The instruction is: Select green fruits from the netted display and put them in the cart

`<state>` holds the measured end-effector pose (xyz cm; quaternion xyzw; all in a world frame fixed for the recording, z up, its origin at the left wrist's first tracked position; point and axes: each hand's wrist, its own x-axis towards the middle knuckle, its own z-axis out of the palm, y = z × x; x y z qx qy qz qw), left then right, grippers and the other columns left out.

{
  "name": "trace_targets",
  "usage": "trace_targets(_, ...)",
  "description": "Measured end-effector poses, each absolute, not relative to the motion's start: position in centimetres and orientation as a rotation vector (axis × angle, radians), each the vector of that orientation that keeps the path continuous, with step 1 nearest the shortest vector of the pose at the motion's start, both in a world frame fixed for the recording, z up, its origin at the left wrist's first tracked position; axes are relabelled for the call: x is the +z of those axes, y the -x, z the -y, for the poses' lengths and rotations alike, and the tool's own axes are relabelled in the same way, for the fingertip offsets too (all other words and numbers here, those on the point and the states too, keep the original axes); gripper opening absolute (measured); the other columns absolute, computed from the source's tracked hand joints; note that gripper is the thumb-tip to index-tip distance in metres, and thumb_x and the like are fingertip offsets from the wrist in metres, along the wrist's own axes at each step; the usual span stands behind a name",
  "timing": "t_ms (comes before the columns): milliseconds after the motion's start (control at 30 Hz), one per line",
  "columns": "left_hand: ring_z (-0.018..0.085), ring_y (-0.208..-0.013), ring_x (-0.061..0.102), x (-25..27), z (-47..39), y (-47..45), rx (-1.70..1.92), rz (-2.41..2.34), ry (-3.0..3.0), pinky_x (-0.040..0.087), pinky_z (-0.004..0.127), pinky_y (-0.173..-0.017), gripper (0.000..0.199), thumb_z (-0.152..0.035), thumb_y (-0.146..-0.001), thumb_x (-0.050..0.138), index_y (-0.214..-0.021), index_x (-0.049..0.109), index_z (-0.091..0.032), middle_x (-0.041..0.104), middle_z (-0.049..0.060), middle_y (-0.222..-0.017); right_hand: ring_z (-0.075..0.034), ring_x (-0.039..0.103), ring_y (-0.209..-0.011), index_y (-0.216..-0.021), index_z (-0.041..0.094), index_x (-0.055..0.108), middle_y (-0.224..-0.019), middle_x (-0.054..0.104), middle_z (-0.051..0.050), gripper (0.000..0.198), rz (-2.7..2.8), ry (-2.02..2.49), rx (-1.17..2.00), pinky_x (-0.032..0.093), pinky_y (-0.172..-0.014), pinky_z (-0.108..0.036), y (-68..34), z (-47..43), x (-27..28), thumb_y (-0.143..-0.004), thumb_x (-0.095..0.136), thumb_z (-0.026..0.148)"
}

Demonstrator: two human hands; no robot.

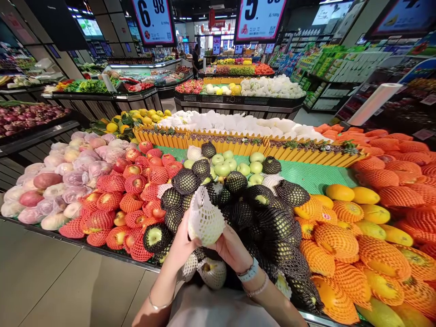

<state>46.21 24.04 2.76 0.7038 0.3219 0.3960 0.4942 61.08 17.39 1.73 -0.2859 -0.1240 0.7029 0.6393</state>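
Note:
Between my two hands is a pale green fruit in a white foam net (205, 218); the net's loose end points up, and the weave hides the exact kind. My left hand (184, 240) grips its left side, thumb along the bottom. On the other side, my right hand (231, 247) has its fingers against the lower right of the net. Directly beneath lie more fruits in white nets (213, 272). Around them, green apples in black foam nets (279, 227) are heaped, and bare green apples (223, 168) sit farther back.
Red-netted apples (132, 200) and bagged pinkish fruit (68, 172) lie to the left. Orange-netted yellow fruit (340, 240) fills the right. A yellow picket-style divider (221, 143) crosses the back of the green-lined display (303, 175). Hanging price screens (260, 20) are overhead.

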Motion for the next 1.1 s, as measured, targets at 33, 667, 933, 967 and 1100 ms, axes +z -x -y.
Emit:
trace_targets(33, 0.04, -0.141, 0.041, 2.6, -23.9, -46.1, 0.967, -0.779, -1.714, 0.028, 0.056, -0.118, 0.104, -0.087, -0.07, 0.049, -0.147, 0.04, -0.017, 0.053, 0.021, -0.144, -0.027, 0.068, -0.111, -0.112, 0.027, 0.07, -0.127, 0.069, -0.006, 0.04, 0.283, 0.637, 1.599, 0.059, -0.092, -0.051, -61.0, -17.4, 1.8, -0.078, 0.079, 0.045)
trace_targets(667, 0.017, -0.089, 0.066, 1.7, -24.9, -46.0, 1.944, -0.56, -2.352, 0.06, 0.033, -0.075, 0.035, -0.006, -0.091, 0.057, -0.124, 0.059, -0.018, 0.064, 0.005, -0.095, -0.021, 0.07, -0.107, -0.116, 0.03, 0.066, -0.125, 0.071, -0.001, 0.039, 0.212, 0.5, 1.609, 0.065, -0.081, -0.036, -60.7, -17.2, 2.2, -0.081, 0.077, 0.045)
trace_targets(933, 0.019, -0.08, 0.062, 2.1, -22.9, -47.6, 1.811, -0.427, -2.507, 0.061, 0.037, -0.071, 0.019, -0.011, -0.087, 0.059, -0.103, 0.064, -0.019, 0.06, 0.004, -0.084, -0.018, 0.069, -0.105, -0.115, 0.029, 0.067, -0.12, 0.073, -0.002, 0.041, 0.223, 0.538, 1.478, 0.064, -0.075, -0.026, -61.4, -17.2, 2.1, -0.079, 0.078, 0.046)
trace_targets(967, 0.02, -0.086, 0.062, 2.2, -22.6, -47.8, 1.829, -0.518, -2.482, 0.06, 0.039, -0.075, 0.017, -0.012, -0.084, 0.06, -0.099, 0.063, -0.02, 0.059, 0.004, -0.088, -0.018, 0.07, -0.103, -0.116, 0.029, 0.066, -0.121, 0.071, -0.002, 0.042, 0.238, 0.553, 1.45, 0.064, -0.072, -0.026, -61.4, -17.1, 2.2, -0.08, 0.077, 0.045)
trace_targets(1100, 0.025, -0.109, 0.06, 2.0, -22.5, -48.5, 1.778, -0.787, -2.325, 0.058, 0.043, -0.083, 0.021, -0.019, -0.081, 0.067, -0.097, 0.055, -0.024, 0.055, 0.009, -0.113, -0.016, 0.072, -0.083, -0.114, 0.03, 0.061, -0.114, 0.071, -0.003, 0.042, 0.304, 0.621, 1.342, 0.064, -0.062, -0.027, -60.7, -16.9, 2.6, -0.081, 0.074, 0.052)
